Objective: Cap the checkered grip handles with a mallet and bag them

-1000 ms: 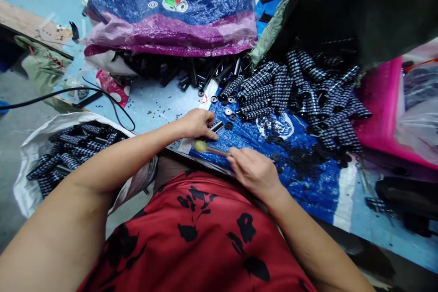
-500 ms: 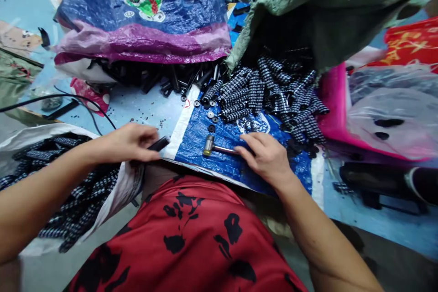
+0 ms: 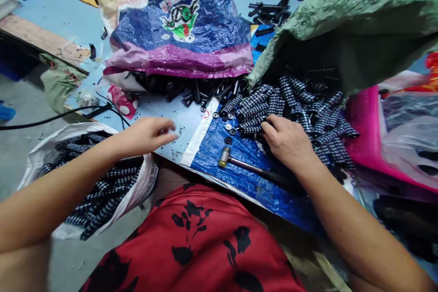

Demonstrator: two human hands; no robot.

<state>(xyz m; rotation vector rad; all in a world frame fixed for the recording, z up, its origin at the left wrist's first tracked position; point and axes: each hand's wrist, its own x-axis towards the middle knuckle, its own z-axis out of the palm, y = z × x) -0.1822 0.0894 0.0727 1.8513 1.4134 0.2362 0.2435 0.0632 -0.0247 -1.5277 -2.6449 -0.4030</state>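
- Having let go of the hammer [image 3: 255,169], the right hand [image 3: 289,142] is now reaching into the checkered tubes [image 3: 294,100], fingers curled on one.
- Left hand [image 3: 147,134] is hovering loosely spread, holding nothing, at the table's near edge above the white sack [image 3: 44,146].
- Hammer is lying on the blue sheet [image 3: 212,148] near that edge.
- Purple sack [image 3: 181,32] is lying farther back.
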